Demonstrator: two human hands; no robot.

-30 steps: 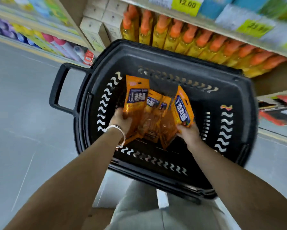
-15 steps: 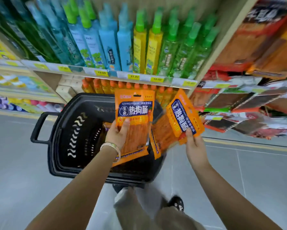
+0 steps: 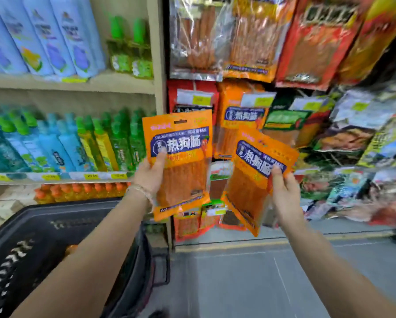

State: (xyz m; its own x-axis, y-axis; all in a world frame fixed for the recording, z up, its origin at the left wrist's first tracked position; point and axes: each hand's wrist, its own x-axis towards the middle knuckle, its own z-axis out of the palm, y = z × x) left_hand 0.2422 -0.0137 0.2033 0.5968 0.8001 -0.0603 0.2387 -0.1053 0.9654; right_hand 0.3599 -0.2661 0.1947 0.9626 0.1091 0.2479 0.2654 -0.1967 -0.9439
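Note:
My left hand [image 3: 150, 174] grips an orange snack packet [image 3: 181, 157] with a blue label, held upright, thumb across its front. A second orange packet [image 3: 254, 177], tilted to the right, is gripped by my right hand [image 3: 284, 191]; it looks like more than one packet stacked together. Both are raised in front of a hanging rack where a matching orange packet [image 3: 240, 125] hangs just behind them. The black shopping basket [image 3: 61, 226] sits low at the left, below my left forearm.
Shelves at the left carry blue, green and yellow bottles [image 3: 61, 143] and orange-capped bottles [image 3: 82, 191]. The rack at the right is crowded with hanging snack bags [image 3: 314, 42]. Grey floor [image 3: 249, 276] lies below the rack, with a yellow line along its base.
Both hands lifted the orange packets out of the basket and up to the right, toward the hanging rack. The view swung from the basket to the shelves.

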